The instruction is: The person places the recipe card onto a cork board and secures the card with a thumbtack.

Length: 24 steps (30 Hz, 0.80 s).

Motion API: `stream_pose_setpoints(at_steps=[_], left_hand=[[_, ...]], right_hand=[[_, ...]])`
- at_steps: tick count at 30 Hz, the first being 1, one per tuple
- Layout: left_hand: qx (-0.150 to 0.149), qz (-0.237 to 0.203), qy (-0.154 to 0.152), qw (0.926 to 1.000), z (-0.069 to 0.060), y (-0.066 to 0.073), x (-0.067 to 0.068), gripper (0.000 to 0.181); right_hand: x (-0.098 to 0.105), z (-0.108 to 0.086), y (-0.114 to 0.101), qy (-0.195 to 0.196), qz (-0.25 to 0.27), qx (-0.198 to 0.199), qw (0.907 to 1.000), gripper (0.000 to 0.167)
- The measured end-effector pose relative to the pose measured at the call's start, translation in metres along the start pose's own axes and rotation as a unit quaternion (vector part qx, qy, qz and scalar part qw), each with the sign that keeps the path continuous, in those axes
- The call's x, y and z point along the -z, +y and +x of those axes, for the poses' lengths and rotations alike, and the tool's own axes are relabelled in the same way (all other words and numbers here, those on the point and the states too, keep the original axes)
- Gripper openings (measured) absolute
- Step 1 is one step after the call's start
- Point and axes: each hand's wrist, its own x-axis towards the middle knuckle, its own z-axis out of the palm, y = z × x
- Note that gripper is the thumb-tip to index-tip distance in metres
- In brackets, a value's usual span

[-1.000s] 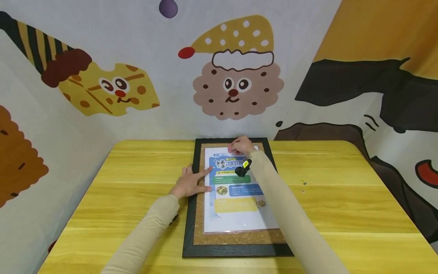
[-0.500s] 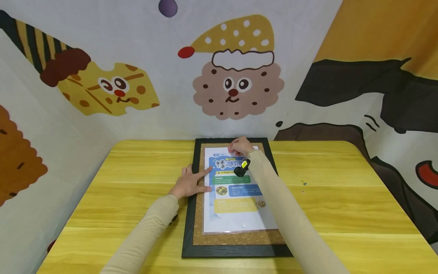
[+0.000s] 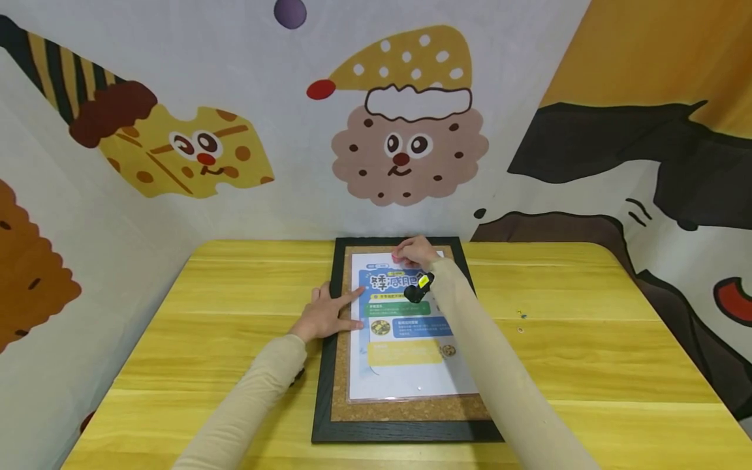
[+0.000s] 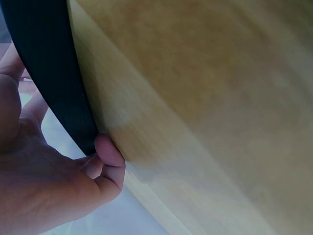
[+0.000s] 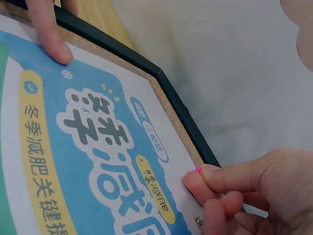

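A laminated poster (image 3: 393,382) with blue, green and yellow blocks lies on a cork board (image 3: 376,411) in a black frame (image 3: 405,431). Spread over the board's left side, my left hand (image 3: 322,316) rests two fingertips on the poster's edge; the left wrist view shows other fingers by the frame's outer side (image 4: 54,68). At the poster's top edge, my right hand (image 3: 416,251) pinches a small pink pushpin (image 5: 198,169) between thumb and forefinger. Only a bit of the pin shows, and its point is hidden.
On the yellow wooden table (image 3: 587,365), right of the board, lie a small round piece (image 3: 519,329) and a tiny blue piece (image 3: 523,316). A cartoon-printed wall cloth (image 3: 294,215) rises directly behind the board.
Both hands stay nearly in place. The right wrist shifts very slightly while the pinch at the poster's top edge holds.
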Motion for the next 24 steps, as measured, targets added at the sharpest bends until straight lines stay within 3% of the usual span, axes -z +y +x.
stream_pose_setpoints(at_steps=[11, 24], left_hand=[[-0.003, -0.005, 0.0, 1.0, 0.0007, -0.0013, -0.0007, 0.079], [-0.003, -0.006, -0.001, 1.0, -0.0004, 0.0002, 0.0007, 0.079]], right_hand=[[-0.0044, 0.0029, -0.0003, 0.011, 0.009, -0.004, 0.9999, 0.011], [-0.0054, 0.0025, -0.0021, 0.011, 0.014, -0.011, 0.9998, 0.019]])
